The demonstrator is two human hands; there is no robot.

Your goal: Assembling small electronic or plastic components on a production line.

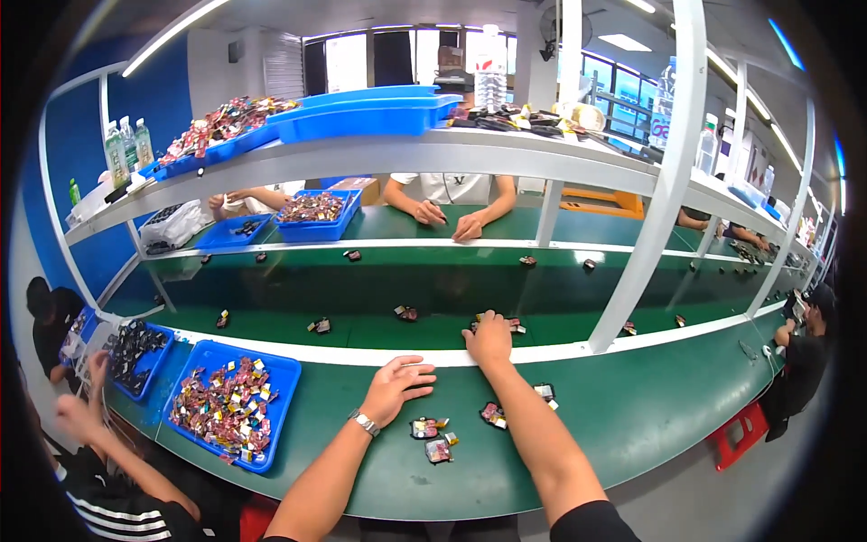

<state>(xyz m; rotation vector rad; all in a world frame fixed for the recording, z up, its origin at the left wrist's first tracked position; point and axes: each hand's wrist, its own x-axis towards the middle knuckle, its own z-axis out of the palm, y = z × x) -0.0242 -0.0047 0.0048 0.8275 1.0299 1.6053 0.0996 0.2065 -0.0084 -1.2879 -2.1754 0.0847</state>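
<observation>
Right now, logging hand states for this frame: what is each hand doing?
Left hand: open, palm down on the green bench, holding nothing.
Right hand: reaching onto the conveyor belt, fingers on a small part; grip cannot be told.

A single head-worn fisheye camera looks forward and down over the green desk [632, 425] from close above the person's own arms, which enter from six o'clock. The left hand [395, 387] and right hand [489, 339] sit near picture centre. The conveyor belt [379, 294] runs across the middle; the white shelf [406, 149] arcs across at twelve o'clock. Straight edges bow toward the rim, and black corners frame the round view. A blue tray [280, 379] lies at eight o'clock.
</observation>
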